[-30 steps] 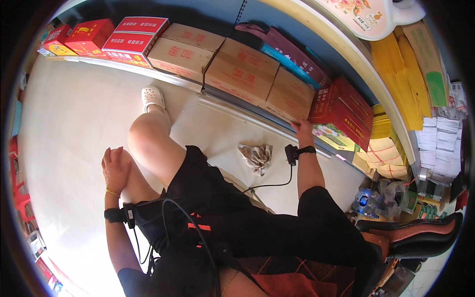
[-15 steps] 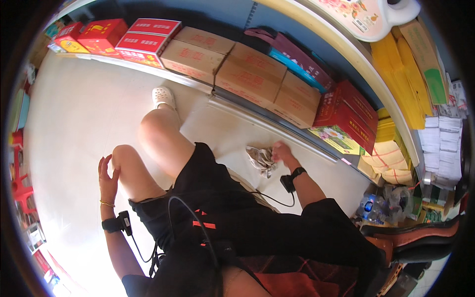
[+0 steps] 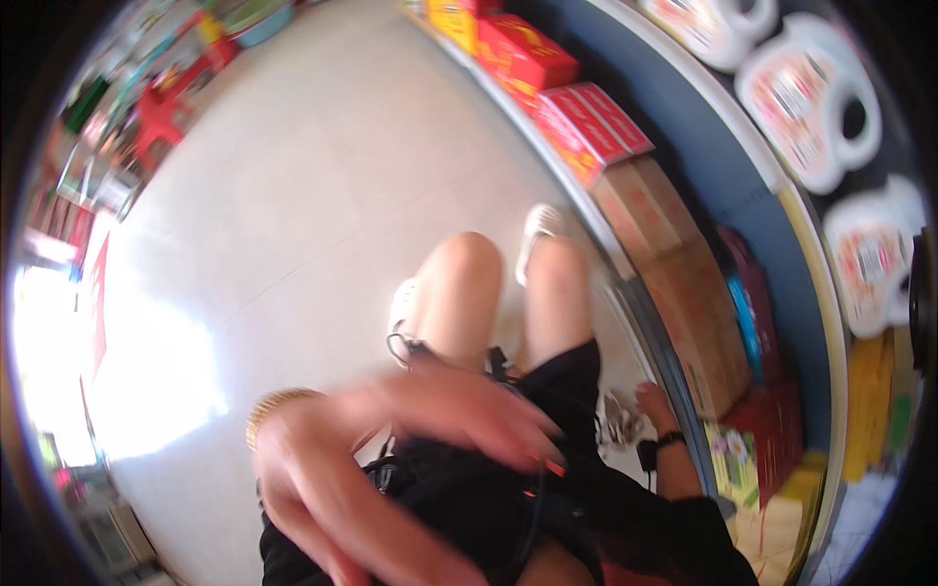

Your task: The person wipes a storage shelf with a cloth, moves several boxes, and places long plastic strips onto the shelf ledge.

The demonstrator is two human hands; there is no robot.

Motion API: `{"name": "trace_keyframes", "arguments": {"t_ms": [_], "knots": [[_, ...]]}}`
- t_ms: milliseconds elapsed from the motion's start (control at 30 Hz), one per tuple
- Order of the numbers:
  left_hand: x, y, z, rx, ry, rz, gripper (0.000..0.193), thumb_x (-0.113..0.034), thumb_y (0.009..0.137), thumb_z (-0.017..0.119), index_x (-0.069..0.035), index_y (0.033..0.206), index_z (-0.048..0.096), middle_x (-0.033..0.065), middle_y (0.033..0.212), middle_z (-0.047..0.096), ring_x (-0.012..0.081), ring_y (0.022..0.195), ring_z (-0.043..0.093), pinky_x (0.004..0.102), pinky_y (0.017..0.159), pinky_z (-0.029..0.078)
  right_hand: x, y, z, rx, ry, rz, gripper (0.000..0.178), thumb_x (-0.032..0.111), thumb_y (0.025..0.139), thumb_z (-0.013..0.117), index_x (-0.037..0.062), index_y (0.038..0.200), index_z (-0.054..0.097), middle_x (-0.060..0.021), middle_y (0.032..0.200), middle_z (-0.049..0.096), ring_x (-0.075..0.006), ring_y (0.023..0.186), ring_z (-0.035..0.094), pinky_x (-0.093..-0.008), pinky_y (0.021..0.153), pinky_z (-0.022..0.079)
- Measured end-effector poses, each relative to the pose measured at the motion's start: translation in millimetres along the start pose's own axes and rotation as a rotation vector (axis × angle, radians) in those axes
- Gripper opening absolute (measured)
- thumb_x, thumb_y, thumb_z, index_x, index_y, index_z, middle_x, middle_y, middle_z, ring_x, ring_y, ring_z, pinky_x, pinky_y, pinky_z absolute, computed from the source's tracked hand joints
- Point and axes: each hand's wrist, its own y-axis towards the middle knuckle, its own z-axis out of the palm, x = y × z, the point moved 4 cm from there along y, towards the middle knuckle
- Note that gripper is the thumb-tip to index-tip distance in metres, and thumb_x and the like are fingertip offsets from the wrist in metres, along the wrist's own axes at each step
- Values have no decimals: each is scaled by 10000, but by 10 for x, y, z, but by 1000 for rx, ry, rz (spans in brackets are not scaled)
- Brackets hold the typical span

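Fingers (image 3: 523, 433) of L hand (image 3: 454, 405) look outstretched but blurred, approx 6 o'clock over dk shorts (image 3: 570, 376); grip can't be told. R hand (image 3: 655, 402) at 4 o'clock, beside crumpled patterned cloth (image 3: 620, 422) on flr (image 3: 293, 195); finger spread & hold unclear. Brn cartons (image 3: 696, 313) at 3 o'clock.

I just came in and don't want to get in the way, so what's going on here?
Someone, apparently seated, is beside a low shelf holding brown cardboard boxes and red boxes. Their right hand is down next to a crumpled cloth on the floor; whether they touch is unclear. Nearer the camera, what looks like the left hand is blurred, so I can't tell if its grip holds anything.
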Motion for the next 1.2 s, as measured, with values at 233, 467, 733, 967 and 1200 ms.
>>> {"name": "trace_keyframes", "arguments": {"t_ms": [233, 467, 733, 967, 1200], "knots": [[-624, -108, 405, -268, -126, 190, 203, -230, 855, 500, -241, 1054, 542, 174, 1145, 383, 286, 838, 546, 365, 737, 468, -160, 154, 227, 16, 287, 401, 291, 95, 778, 564, 21, 1056, 523, -135, 811, 565, -186, 653, 556, -338, 532, 467], [-564, -15, 492, -221, -69, 304, 280, -134, 873, 461, -260, 1116, 520, 167, 1167, 397, 314, 856, 556, 450, 748, 474, 470, 94, -180, 63, 104, 335, 293, 258, 781, 517, 20, 939, 580, -176, 913, 592, -331, 875, 555, -386, 776, 444], [-427, 193, 526, -99, -103, 161, 355, -133, 886, 441, -275, 1211, 418, 185, 1186, 397, 316, 817, 588, 449, 706, 500, 881, -1, -248, 183, 172, 324, 395, 372, 846, 382, 54, 1007, 553, -212, 905, 582, -378, 838, 545, -430, 739, 434], [-363, 267, 594, -170, -45, 102, 374, -123, 893, 420, -275, 1233, 383, 196, 1187, 395, 313, 819, 592, 445, 699, 504, 577, 7, 328, 34, 339, 384, 474, 425, 830, 369, 14, 896, 598, -240, 917, 572, -424, 899, 517, -444, 802, 406], [-395, 135, 595, -198, -56, 178, 391, -113, 896, 409, -291, 1241, 362, 195, 1162, 416, 298, 812, 594, 461, 704, 503, 677, 157, 264, 78, 244, 325, 410, 363, 825, 369, 22, 871, 591, -246, 913, 566, -413, 896, 522, -446, 792, 410]]}}
